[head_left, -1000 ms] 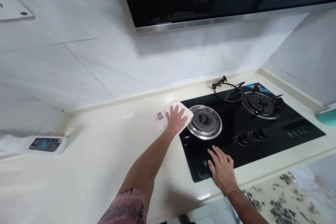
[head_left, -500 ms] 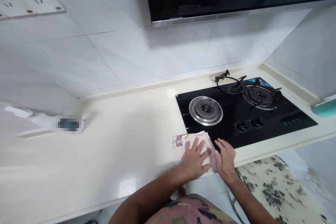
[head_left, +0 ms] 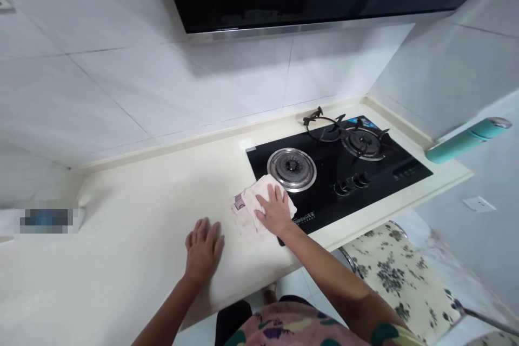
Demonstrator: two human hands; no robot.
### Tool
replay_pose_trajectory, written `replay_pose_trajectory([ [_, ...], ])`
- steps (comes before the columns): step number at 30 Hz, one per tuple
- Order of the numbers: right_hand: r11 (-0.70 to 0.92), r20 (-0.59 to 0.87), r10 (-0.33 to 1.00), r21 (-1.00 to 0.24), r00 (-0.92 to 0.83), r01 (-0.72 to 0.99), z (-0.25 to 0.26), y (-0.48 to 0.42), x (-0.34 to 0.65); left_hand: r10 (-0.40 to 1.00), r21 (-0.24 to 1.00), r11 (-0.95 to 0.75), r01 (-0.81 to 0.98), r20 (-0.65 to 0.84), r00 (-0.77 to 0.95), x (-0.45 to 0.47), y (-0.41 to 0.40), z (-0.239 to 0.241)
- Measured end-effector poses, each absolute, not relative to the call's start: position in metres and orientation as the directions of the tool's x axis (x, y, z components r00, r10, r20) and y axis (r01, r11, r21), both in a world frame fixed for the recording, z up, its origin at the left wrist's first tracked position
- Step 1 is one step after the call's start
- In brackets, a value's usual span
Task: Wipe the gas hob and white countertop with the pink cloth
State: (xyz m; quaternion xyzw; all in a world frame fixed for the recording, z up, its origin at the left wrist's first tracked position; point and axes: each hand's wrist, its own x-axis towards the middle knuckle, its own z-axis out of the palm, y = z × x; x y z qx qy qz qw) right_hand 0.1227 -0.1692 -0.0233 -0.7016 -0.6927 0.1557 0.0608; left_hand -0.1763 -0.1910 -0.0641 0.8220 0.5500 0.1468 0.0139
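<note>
Lying at the far left of the pale surface [head_left: 154,211] is a white item [head_left: 46,217], its middle blurred out. Further right, the left hand [head_left: 203,248] rests palm down on the surface, fingers a little spread, holding nothing. Next comes the folded cloth [head_left: 253,205], pale pink with a purplish printed patch at its left end; it lies across the left edge of the black cooktop [head_left: 324,167], partly on the surface and partly on the glass. The right hand [head_left: 276,210] lies flat over its right part, fingers spread, not pinching it.

The cloth looks light, soft and limp, with nothing fragile about it; being layered, it would probably slip or unfold if pushed from one edge. A flat palm on the middle of the fold should keep the layers together, while a pinch through all of them at a corner would suit lifting. Whether it is damp cannot be told.

Just beyond the cloth is the left burner [head_left: 292,168], bare of a pan support; then come the knobs [head_left: 344,188], the right burner [head_left: 364,142] and a green cylinder [head_left: 458,146].
</note>
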Motion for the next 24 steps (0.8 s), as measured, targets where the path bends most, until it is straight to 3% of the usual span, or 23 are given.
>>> replay_pose_trajectory([
  [3,-0.006,-0.012,1.0,-0.296,0.003,0.955,-0.032,-0.206,0.151,0.908,0.156,-0.392,0.907,0.227,0.353,-0.171,-0.191,-0.064],
  [7,-0.137,0.153,0.972,-0.257,0.18,0.957,-0.059,-0.269,0.204,0.909,0.113,-0.384,0.916,0.222,0.353,-0.171,-0.191,-0.062],
  [10,-0.227,0.236,0.923,-0.305,0.304,0.925,-0.077,-0.277,0.232,0.907,0.098,-0.383,0.919,0.227,0.354,-0.173,-0.19,-0.062],
  [18,-0.454,0.253,0.739,-0.498,0.625,0.739,-0.076,-0.15,0.277,0.896,0.088,-0.385,0.919,0.275,0.349,-0.178,-0.189,-0.066],
  [24,-0.444,0.227,0.761,-0.5,0.607,0.743,-0.061,-0.065,0.338,0.859,0.021,-0.416,0.909,0.337,0.385,-0.182,-0.189,-0.072],
])
